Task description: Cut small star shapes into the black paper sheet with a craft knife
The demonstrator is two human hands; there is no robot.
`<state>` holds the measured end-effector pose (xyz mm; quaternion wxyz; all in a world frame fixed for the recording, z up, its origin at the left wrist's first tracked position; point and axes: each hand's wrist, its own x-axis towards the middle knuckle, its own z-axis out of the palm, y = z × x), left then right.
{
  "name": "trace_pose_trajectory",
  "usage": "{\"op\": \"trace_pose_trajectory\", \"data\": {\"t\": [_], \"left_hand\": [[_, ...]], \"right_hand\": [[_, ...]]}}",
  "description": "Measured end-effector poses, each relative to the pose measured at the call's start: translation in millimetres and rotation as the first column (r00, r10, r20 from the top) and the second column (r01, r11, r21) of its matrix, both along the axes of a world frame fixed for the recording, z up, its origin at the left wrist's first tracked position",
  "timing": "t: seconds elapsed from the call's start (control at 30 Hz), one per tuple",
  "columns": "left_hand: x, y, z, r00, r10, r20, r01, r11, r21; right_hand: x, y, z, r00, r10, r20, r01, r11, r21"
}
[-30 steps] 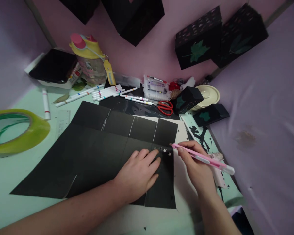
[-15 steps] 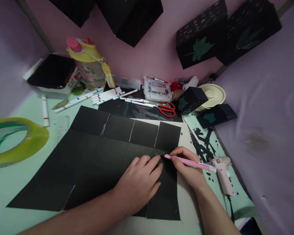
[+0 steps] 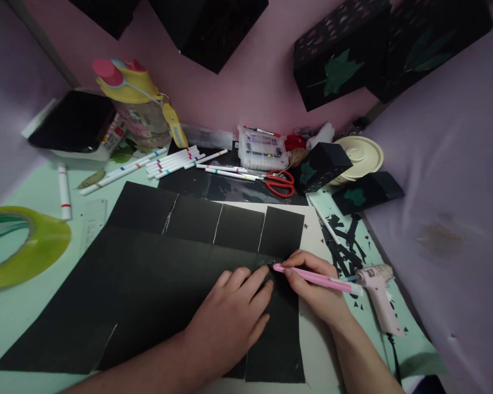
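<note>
A large black sheet of card (image 3: 148, 273) lies on the table, with slits cut along its far edge making flaps. My left hand (image 3: 234, 312) rests flat on it, fingers spread. In my right hand (image 3: 318, 293) is a slim pink craft knife (image 3: 320, 278), gripped like a pen between thumb and fingers. Its dark tip is at the card just beside my left fingertips, near small pale scratches. Under the card's right side, a pale board (image 3: 315, 339) shows.
A glue gun (image 3: 376, 293) and black scraps (image 3: 343, 241) lie right. Red-handled scissors (image 3: 280, 184), white markers (image 3: 175, 162), a clear case (image 3: 263, 149) and a bottle (image 3: 142, 117) stand behind. A tape roll (image 3: 49, 246) is left; black boxes (image 3: 340, 60) line the wall.
The view has shifted slightly, so the tape roll and card's left side sit further left. Both hands keep nearly the same place on the card, the knife tip still beside my left fingers.
</note>
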<state>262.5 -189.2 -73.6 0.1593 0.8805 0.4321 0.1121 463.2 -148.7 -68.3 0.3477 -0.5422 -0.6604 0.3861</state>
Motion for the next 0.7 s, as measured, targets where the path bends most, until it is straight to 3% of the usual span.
{"op": "trace_pose_trajectory", "data": {"t": [0.7], "left_hand": [[0.0,-0.2,-0.3,1.000,-0.009,-0.008,0.009,1.000,-0.005]], "right_hand": [[0.2,-0.3,-2.1,1.000,0.004,0.004,-0.004,1.000,-0.008]]}}
